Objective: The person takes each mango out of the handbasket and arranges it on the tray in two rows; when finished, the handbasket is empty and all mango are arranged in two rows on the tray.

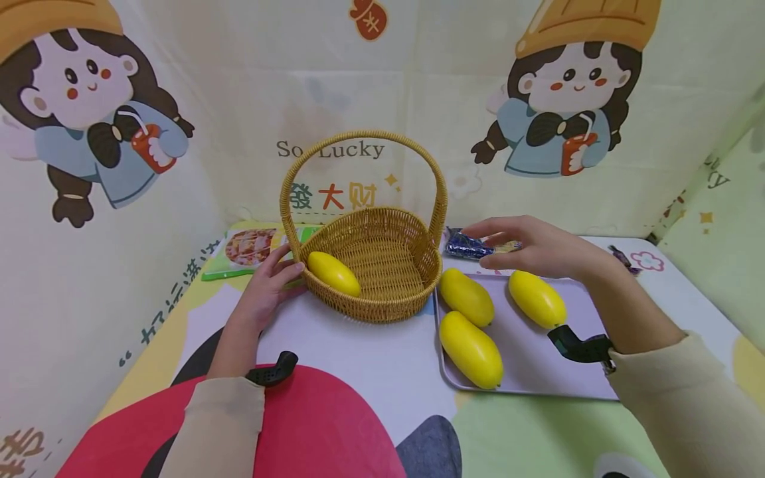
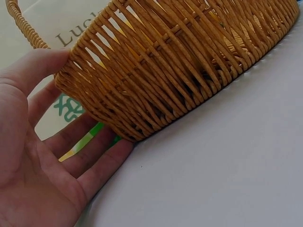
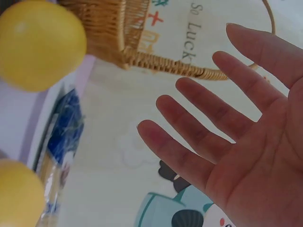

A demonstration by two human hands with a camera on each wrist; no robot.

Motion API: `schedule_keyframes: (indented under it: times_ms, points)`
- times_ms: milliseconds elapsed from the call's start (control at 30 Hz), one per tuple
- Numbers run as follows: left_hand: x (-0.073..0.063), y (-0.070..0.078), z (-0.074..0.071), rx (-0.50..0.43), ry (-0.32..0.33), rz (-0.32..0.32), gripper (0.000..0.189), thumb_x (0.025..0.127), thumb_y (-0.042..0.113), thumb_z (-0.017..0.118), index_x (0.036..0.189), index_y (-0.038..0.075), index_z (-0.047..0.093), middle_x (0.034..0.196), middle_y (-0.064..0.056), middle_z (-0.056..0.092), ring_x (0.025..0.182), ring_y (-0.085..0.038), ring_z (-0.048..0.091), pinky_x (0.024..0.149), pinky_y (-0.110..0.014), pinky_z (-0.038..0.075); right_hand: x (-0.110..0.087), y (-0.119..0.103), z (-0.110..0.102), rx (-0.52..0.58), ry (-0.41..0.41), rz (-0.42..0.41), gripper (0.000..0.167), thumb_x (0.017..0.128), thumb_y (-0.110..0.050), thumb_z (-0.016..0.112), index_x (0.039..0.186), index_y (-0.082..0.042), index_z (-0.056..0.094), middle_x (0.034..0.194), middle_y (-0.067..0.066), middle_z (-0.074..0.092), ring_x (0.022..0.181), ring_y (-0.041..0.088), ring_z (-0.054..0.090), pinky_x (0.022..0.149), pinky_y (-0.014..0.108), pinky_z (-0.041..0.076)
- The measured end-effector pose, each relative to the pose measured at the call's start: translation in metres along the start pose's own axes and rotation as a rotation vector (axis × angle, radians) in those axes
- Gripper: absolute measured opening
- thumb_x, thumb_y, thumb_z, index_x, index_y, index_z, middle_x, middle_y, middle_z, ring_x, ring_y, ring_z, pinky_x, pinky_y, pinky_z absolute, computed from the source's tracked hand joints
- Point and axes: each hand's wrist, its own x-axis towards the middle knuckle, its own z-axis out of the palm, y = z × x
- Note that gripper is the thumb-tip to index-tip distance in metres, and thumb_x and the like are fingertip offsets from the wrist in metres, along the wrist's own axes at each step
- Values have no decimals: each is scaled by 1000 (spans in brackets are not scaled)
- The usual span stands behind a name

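A wicker basket with a tall arched handle stands on the table, one smooth, oval, mango-like yellow fruit lying inside at its left. My left hand touches the basket's left side. In the left wrist view, its thumb is at the rim and its rather straight fingers reach the outer wall lower down. Raised over the back of a pale purple tray, my right hand holds nothing, its fingers spread apart in the right wrist view. Three more yellow fruits lie on that tray.
Behind the tray lies a dark blue wrapped packet. A green-edged food packet lies behind my left hand, beside the basket. Printed cloth hangs close behind the basket and along both sides. A small dark wrapper is at the far right.
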Motion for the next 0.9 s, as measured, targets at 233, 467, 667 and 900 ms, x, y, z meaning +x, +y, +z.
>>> schedule_keyframes:
  times_ms: [233,467,667,900]
  points:
    - [1,1,-2,3,0,0,69,106,35,59,165,30,24,162,-15,38,137,-26,48,116,-49,45,15,-16,-2,35,20,-30,51,98,-23,71,147,-19,57,150,5,58,135,35,56,105,60,53]
    - [0,1,0,4,-1,-6,70,105,37,60,165,31,24,163,-14,38,140,-28,47,116,-49,45,32,-28,-2,70,-3,-38,50,98,-21,71,146,-22,59,147,7,61,133,30,59,109,59,51]
    - [1,1,0,5,-2,3,69,105,37,60,165,31,25,162,-14,39,139,-28,47,117,-50,45,43,-32,0,76,-51,-39,50,98,-21,71,147,-21,58,147,9,60,133,31,59,110,54,51]
    - [1,0,-1,2,0,-7,69,106,34,59,165,30,24,163,-15,37,140,-28,47,117,-50,44,62,-37,6,68,-109,-33,50,97,-20,71,145,-21,60,145,4,61,132,30,59,107,50,54]
